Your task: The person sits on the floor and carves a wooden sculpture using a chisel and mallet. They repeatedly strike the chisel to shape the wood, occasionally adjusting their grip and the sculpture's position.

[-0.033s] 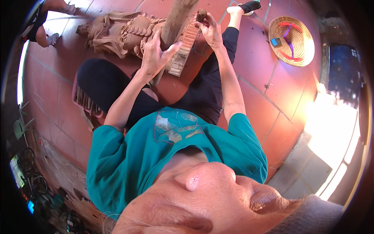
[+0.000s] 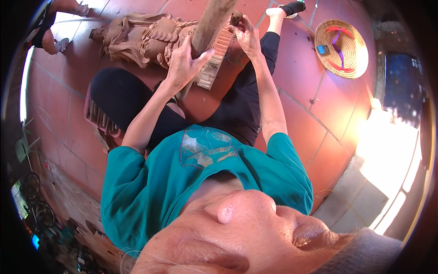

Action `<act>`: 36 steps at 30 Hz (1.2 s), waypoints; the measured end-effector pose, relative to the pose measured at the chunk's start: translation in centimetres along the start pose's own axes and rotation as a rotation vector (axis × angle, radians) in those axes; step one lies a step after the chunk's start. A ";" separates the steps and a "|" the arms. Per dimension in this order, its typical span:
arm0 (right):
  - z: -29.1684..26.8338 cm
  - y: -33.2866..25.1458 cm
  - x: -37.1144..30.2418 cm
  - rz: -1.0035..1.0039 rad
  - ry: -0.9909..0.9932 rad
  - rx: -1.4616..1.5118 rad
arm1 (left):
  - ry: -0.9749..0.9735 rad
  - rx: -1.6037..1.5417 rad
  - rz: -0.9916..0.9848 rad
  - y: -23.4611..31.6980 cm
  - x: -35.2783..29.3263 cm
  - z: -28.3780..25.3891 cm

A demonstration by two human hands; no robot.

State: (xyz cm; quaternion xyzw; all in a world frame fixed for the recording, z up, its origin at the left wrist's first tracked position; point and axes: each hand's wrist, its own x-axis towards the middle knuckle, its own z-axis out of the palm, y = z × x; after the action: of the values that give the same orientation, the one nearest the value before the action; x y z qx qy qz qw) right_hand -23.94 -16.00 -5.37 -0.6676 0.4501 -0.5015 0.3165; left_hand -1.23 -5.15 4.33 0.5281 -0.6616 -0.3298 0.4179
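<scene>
A thick, long piece of brown wood (image 2: 208,29) slants upward in front of me. My left hand (image 2: 185,66) is wrapped round its lower part, thumb on the near side. Just right of it, my right hand (image 2: 248,39) pinches a short dark-brown stub (image 2: 236,18) between thumb and fingers; its lower part is hidden, so I cannot tell its kind. Beyond my hands a carved brown figure (image 2: 141,41) with draped folds lies on its back on the floor. Its ridged, lighter base (image 2: 209,75) shows between my hands.
By my bent left knee stands a pink basket (image 2: 119,133) of several rod-like tools (image 2: 102,118). A woven hat (image 2: 358,50) with a purple strap lies upturned at the far right, a small blue box (image 2: 323,49) in it. Another person's foot (image 2: 61,45) shows at the far left.
My left hand and the thick wood have shifted very slightly to the right. My right hand with the stub looks the same.
</scene>
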 end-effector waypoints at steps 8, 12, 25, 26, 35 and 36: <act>0.4 0.4 0.6 -0.109 0.035 -0.078 | -0.043 0.077 0.139 -0.4 0.9 0.1; 0.5 0.0 0.6 -0.094 0.025 -0.100 | 0.041 0.033 0.183 0.4 0.8 0.3; 0.6 1.0 0.4 -0.037 0.194 -0.048 | -0.177 0.123 -0.160 -1.3 1.3 -1.7; 0.8 0.7 0.4 -0.031 0.168 -0.039 | -0.160 0.121 -0.161 -1.2 1.3 -2.0; 0.9 -1.2 0.7 0.062 0.026 -0.100 | -0.007 0.010 -0.022 0.2 0.8 -2.1; 0.8 -0.9 0.7 0.039 0.023 -0.098 | 0.031 -0.014 0.029 0.2 0.8 -1.9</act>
State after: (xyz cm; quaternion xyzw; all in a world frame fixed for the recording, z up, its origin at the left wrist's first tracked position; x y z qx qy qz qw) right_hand -22.86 -16.29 -4.60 -0.6676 0.4907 -0.4802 0.2881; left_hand 0.30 -5.86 5.53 0.5205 -0.6605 -0.3199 0.4365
